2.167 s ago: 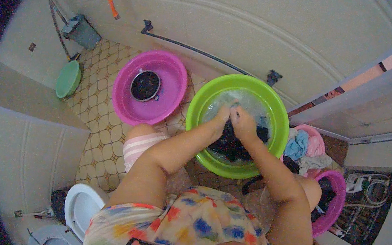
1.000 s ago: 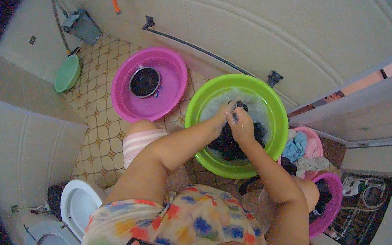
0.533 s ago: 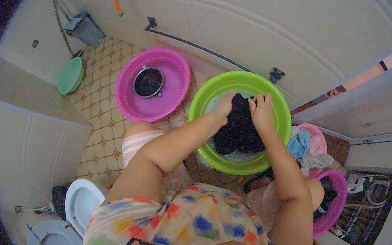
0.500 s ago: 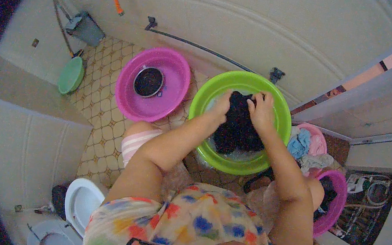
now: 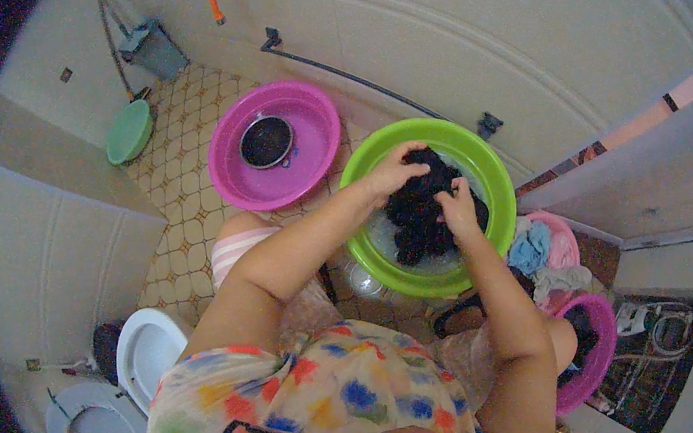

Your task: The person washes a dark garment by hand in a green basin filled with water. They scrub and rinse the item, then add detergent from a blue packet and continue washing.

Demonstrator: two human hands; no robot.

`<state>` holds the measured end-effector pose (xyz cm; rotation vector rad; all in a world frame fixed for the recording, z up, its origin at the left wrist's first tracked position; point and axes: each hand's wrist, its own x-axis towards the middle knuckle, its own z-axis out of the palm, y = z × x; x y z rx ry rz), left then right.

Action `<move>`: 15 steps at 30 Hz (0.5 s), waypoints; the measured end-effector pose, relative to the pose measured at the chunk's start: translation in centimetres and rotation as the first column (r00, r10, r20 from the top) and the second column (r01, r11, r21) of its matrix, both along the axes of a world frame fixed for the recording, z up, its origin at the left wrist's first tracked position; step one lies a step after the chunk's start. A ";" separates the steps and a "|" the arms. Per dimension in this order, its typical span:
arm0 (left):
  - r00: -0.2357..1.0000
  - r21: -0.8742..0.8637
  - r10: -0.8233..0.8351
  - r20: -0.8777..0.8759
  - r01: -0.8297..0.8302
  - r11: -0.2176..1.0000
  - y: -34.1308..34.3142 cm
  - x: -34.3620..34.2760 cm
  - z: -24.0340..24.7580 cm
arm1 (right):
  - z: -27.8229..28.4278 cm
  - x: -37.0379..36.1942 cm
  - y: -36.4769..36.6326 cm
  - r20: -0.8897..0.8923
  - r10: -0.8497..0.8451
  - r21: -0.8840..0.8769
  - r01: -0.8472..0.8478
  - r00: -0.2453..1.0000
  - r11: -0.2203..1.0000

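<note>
A wet, dark garment [image 5: 425,213], black and bunched up, lies in soapy water inside a lime-green basin [image 5: 363,154]. My left hand [image 5: 398,173] grips its upper left part, fingers curled into the cloth. Over its right side, my right hand [image 5: 460,210] is closed on another fold, with thumb and forefinger near the middle of the bundle. The fingertips of both hands are partly hidden in the black fabric. Both forearms reach in over the near side of the basin.
Left of the green basin stands a pink basin [image 5: 312,182] holding a round black-centred, pale-rimmed item [image 5: 266,143]. Right are a light-pink tub [image 5: 566,243] of clothes and a magenta basin [image 5: 599,369] with dark cloth. A toilet [image 5: 142,343] is at lower left; a pipe [image 5: 355,76] runs along the wall.
The black garment has gone from spread and stretched to a looser, crumpled bundle. My hands have shifted their holds, the right one moving lower on the cloth.
</note>
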<state>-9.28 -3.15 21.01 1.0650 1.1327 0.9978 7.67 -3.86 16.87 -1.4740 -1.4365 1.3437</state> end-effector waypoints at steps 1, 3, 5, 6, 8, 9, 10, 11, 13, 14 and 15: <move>0.965 0.221 -0.044 -0.260 0.104 0.970 0.3 -0.6 -1.6 | 0.5 0.1 0.2 -0.069 -0.042 -0.046 0.039 0.997 0.998; 0.765 0.403 -0.030 -0.644 0.372 0.836 -1.2 -0.6 -0.8 | 2.4 0.6 0.1 -0.214 -0.122 -0.175 0.085 0.969 0.981; 0.751 0.402 -0.125 -0.648 0.476 0.782 -2.4 -0.2 -1.2 | 3.4 0.9 0.1 -0.301 -0.178 -0.167 0.132 0.937 0.977; 0.742 0.396 -0.115 -0.660 0.474 0.786 -3.0 -0.1 -1.4 | 4.1 0.9 0.0 -0.344 -0.200 -0.165 0.151 0.918 0.975; 0.903 0.264 -0.171 -0.394 0.289 0.920 -2.5 0.3 -3.0 | 5.1 1.0 0.2 -0.370 -0.066 -0.146 0.012 0.927 0.989; 0.957 0.168 -0.159 -0.244 0.203 0.965 -1.9 0.2 -4.2 | 5.2 1.1 0.7 -0.334 -0.015 -0.158 -0.040 0.942 0.987; 0.961 0.134 -0.097 -0.257 0.135 0.982 -1.4 -0.1 -5.2 | 5.2 1.1 1.0 -0.298 0.038 -0.172 -0.092 0.954 0.981; 0.961 0.100 -0.044 -0.272 0.074 0.992 -1.0 -0.3 -5.4 | 4.9 1.1 1.0 -0.252 0.040 -0.088 -0.064 0.967 0.994; 0.969 0.030 0.063 -0.238 -0.058 0.998 -0.7 -0.5 -5.9 | 4.0 0.5 1.1 -0.159 0.032 0.086 -0.019 0.987 0.996; 0.971 0.002 0.075 -0.225 -0.077 0.997 -1.0 -0.2 -3.8 | 4.0 0.7 1.0 -0.011 0.042 0.231 -0.039 0.999 0.972; 0.972 -0.023 0.094 -0.216 -0.101 0.995 -1.6 -0.2 -0.9 | 4.4 0.5 0.5 0.137 0.035 0.369 -0.084 0.990 0.926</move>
